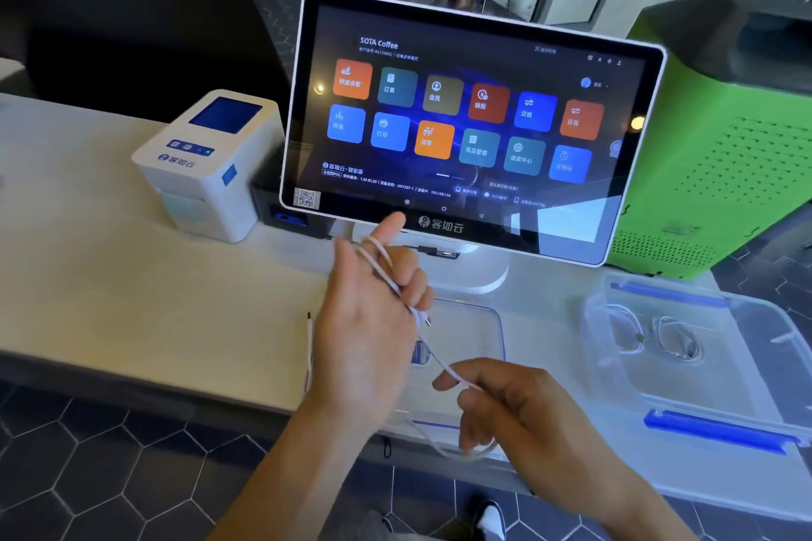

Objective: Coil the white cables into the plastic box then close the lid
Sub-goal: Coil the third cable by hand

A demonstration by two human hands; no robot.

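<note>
A thin white cable (439,360) is looped around the fingers of my left hand (369,321), which is raised over the counter. From there it runs down to my right hand (509,404), which pinches it between thumb and forefinger. More slack hangs in a loop below my right hand. Another white cable (310,347) lies on the counter left of my left wrist. The clear plastic box (747,356) with blue clips stands open at the right, and two coiled white cables (672,338) lie inside it. Its clear lid (479,329) lies flat under my hands.
A tilted touchscreen terminal (465,123) stands right behind my hands on a white foot. A white label printer (206,163) sits at the left of the counter. A green perforated machine (720,154) stands behind the box. The counter's front edge runs just below my wrists.
</note>
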